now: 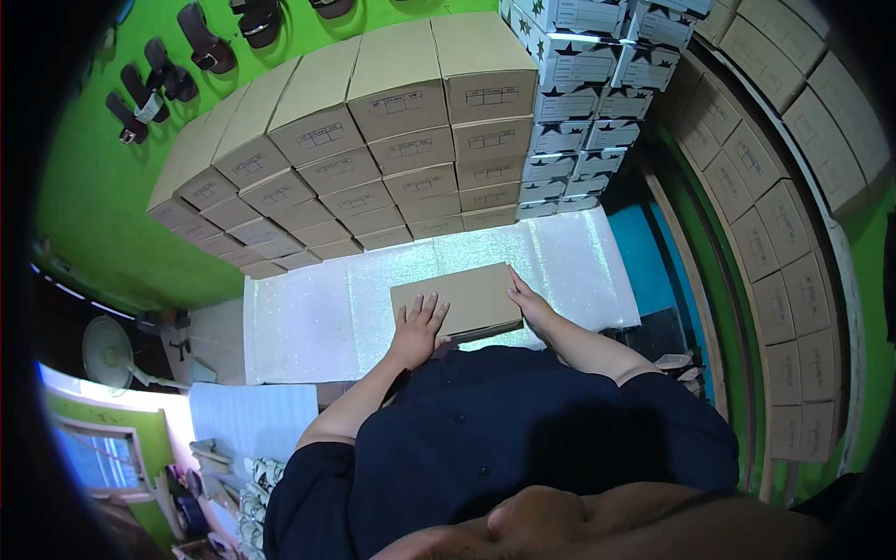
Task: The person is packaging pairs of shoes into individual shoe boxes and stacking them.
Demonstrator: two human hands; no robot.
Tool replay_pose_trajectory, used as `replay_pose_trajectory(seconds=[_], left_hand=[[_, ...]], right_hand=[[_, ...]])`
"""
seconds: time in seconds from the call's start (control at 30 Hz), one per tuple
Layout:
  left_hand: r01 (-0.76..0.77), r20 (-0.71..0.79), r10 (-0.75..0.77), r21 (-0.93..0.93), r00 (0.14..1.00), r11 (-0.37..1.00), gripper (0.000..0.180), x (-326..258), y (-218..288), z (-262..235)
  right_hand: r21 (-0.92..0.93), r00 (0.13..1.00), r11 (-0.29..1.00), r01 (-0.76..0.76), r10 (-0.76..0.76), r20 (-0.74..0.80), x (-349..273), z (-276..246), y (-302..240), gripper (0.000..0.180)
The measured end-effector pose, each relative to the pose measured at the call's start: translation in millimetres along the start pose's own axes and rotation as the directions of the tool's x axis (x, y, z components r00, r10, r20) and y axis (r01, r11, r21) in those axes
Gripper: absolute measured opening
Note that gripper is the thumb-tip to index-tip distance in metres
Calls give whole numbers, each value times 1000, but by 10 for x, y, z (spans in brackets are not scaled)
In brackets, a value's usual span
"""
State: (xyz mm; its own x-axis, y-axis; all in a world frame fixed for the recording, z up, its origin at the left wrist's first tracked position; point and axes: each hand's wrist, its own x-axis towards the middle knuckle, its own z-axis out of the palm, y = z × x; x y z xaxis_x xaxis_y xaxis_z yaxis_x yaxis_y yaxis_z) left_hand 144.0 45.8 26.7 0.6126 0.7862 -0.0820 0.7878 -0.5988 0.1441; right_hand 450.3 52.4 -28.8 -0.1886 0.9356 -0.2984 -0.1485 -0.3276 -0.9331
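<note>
A closed brown cardboard shoe box [471, 291] lies in front of me on the glittery white tabletop [308, 317], its near edge close to my body. My left hand [417, 327] rests on the left part of the lid with its fingers spread, and its thumb is by the near edge. Against the right end of the box is my right hand [531, 304], gripping that side, its fingers along the far right corner and its thumb on the near side. What is inside the box is hidden.
Stacked brown shoe boxes [401, 103] line the table's far side, with star-patterned white boxes [569, 103] to their right. More boxes [761, 243] fill a rack at the right. Sandals [205, 39] hang on the green wall; a fan [108, 353] stands at the left.
</note>
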Motion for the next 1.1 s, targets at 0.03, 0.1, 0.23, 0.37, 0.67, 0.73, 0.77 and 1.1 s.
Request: replay_pose_trajectory(seconds=[0.03, 0.1, 0.23, 0.37, 0.67, 0.73, 0.77, 1.1], left_hand=[[-8, 2, 8, -6, 1000, 1000, 77, -4, -6, 18], [-11, -4, 11, -10, 1000, 1000, 77, -6, -21, 56], [-42, -6, 42, -11, 999, 999, 79, -17, -69, 63], [-18, -20, 17, -65, 1000, 998, 80, -27, -136, 128], [20, -123, -29, -72, 992, 997, 84, -182, -400, 265], [-11, -191, -27, -191, 981, 981, 85, -244, -537, 298], [-10, -196, -28, -190, 980, 982, 85, -292, -629, 335], [325, -215, -448, -437, 868, 839, 54, -805, -1413, 453]], right_hand=[[0, 1000, 1000, -1, 1, 0, 8, 2, 13, 63], [4, 1000, 1000, 30, -30, -2, 36, -3, 56, 62], [-25, 1000, 999, 23, -23, -20, 26, -4, 80, 61], [-33, 999, 999, 18, -19, -38, 21, -19, 95, 55], [-642, 923, 682, 349, -371, 107, -28, 53, -36, 72], [-602, 802, 567, 562, -550, 231, 18, 184, -35, 84], [-576, 790, 564, 591, -551, 271, 53, 228, -91, 91], [-710, 679, 10, 704, -301, 669, 24, 1359, -1204, 114]])
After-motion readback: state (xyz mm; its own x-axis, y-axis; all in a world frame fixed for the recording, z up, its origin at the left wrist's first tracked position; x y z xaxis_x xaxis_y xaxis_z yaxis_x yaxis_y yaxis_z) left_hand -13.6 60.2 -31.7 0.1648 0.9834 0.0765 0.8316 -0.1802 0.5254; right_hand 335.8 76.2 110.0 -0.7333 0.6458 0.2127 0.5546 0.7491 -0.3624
